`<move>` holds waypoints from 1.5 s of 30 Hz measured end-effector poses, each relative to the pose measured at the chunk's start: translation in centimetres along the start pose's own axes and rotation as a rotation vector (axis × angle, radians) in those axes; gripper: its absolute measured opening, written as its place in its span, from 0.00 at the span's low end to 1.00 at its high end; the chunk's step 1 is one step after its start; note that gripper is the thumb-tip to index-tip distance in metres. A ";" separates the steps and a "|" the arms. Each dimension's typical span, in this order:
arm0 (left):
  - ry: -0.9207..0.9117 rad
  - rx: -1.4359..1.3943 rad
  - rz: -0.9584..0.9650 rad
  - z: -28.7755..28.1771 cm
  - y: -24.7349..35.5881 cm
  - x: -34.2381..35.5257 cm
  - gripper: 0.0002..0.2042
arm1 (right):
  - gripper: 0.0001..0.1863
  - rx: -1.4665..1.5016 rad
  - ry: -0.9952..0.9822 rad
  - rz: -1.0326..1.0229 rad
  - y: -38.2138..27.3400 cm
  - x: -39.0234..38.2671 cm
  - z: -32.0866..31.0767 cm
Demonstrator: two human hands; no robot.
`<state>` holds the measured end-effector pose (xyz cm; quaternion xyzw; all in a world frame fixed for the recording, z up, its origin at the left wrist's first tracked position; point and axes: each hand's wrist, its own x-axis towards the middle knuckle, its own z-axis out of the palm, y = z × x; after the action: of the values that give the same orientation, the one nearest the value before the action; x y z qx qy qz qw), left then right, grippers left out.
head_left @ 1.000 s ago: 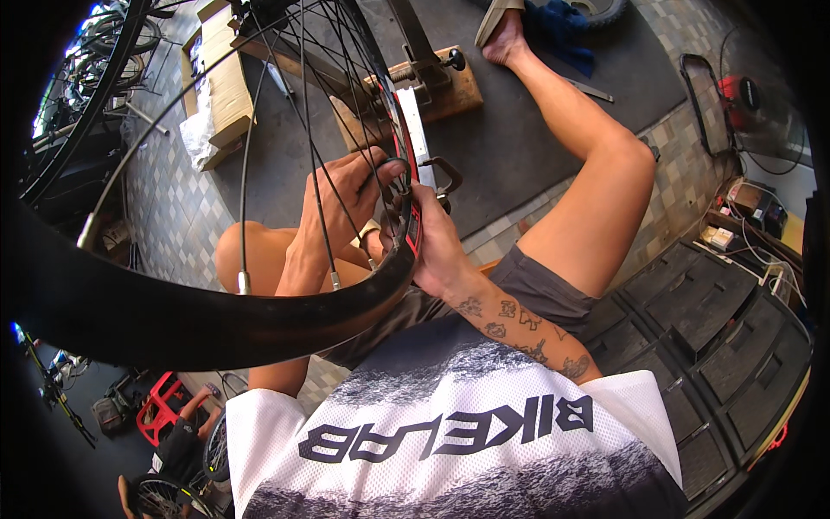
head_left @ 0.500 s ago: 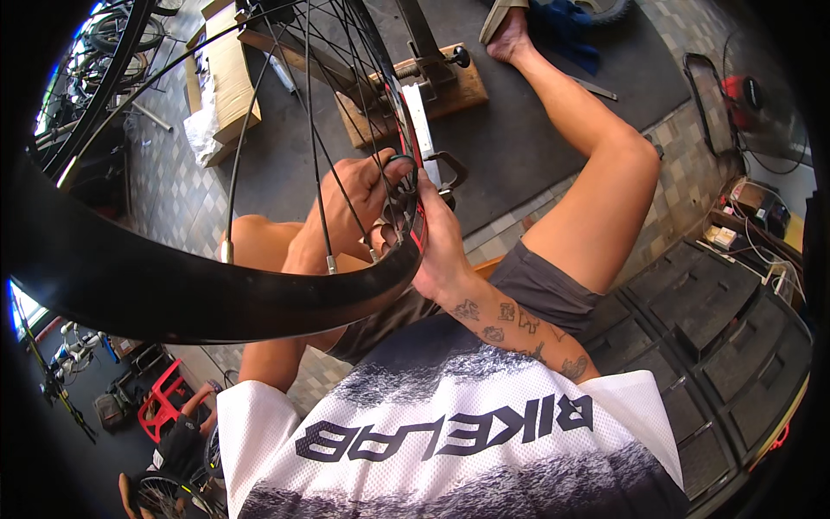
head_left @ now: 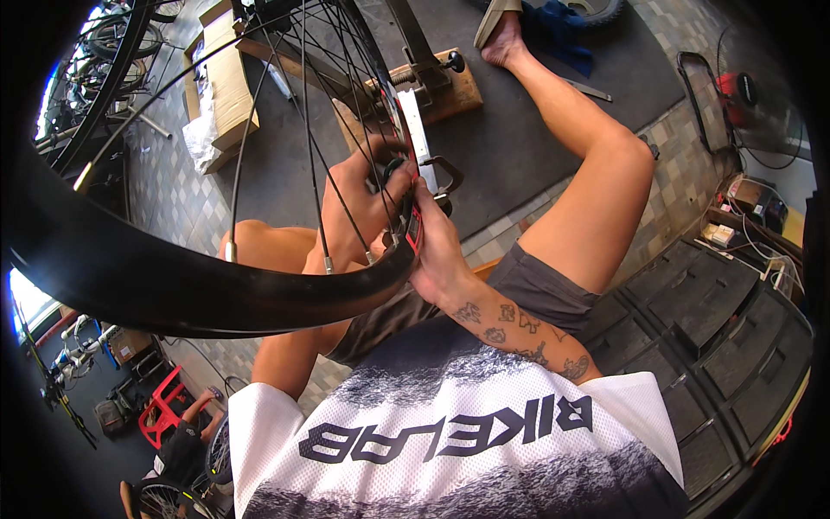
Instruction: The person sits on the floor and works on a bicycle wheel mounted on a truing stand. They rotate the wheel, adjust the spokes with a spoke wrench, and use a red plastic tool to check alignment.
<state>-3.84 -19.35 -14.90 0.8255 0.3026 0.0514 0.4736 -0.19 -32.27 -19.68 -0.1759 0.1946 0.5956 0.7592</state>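
A spoked bicycle wheel with a black rim (head_left: 216,298) curves across the left and middle of the view, a red marking along its right side. My left hand (head_left: 359,203) reaches between the spokes, its thumb and fingers closed on a small dark round spoke wrench (head_left: 393,168) close to the rim's inner side. On the rim's outer right side is my right hand (head_left: 439,246), its thumb up along the edge and its other fingers partly hidden by the rim. Beyond my hands stands a metal wheel truing stand (head_left: 424,65) on a wooden base (head_left: 458,93).
An opened cardboard box (head_left: 229,95) with white plastic lies on the floor beyond the wheel. Black drawers (head_left: 692,294) stand at right. A dark mat (head_left: 536,130) lies under the stand. Another person (head_left: 181,445) sits at the lower left by a red chair (head_left: 160,415).
My left hand has turned at the wrist, and its fingers have shifted around the spoke wrench. My right hand remains at the rim. The view has shifted slightly.
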 end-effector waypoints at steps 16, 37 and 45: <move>-0.523 -0.885 -0.140 -2.4 -6.6 3.1 0.25 | 0.23 -0.073 0.056 -0.041 0.1 -1.1 0.4; 0.207 -0.320 -0.215 2.2 -0.9 0.5 0.16 | 0.36 -0.479 0.213 0.042 -2.3 1.5 -1.3; -0.086 -0.574 -0.191 -1.3 -3.7 0.1 0.16 | 0.22 -1.412 -0.034 -0.756 -6.7 1.9 -0.8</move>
<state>-5.92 -16.99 -17.22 0.6273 0.3314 0.0550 0.7026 6.72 -32.62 -21.14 -0.6598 -0.3128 0.2829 0.6219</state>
